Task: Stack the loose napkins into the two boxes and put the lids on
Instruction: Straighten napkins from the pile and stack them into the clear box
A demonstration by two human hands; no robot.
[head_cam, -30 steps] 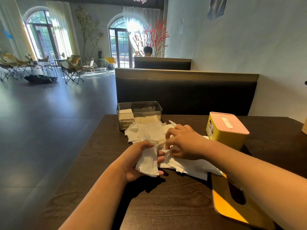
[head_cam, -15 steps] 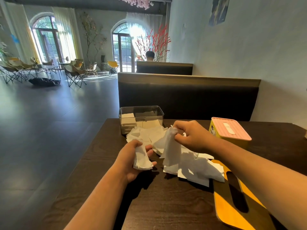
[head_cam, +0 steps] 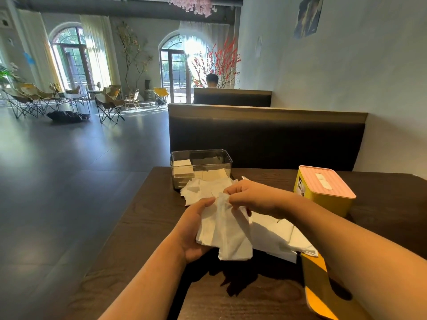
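A yellow lid (head_cam: 316, 285) lay nearest on the dark table (head_cam: 150, 227), on no box. Just beyond it, the left grip (head_cam: 191, 234) curled round a small sheaf of napkins (head_cam: 228, 236) while the right grip (head_cam: 254, 197) pinched its top edge. Squaring those edges first would likely help the sheaf drop in flat. Loose napkins (head_cam: 272, 229) lay spread behind, reaching the open, partly filled clear box (head_cam: 201, 167). A yellow box (head_cam: 328, 202) stood lidded at right.

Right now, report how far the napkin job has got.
Done: yellow box wears its pink lid; clear plastic box holds some napkins. In hand: left hand and right hand grip a white napkin bunch. Left: boxing the loose napkin pile, fitting the flat yellow slotted lid.
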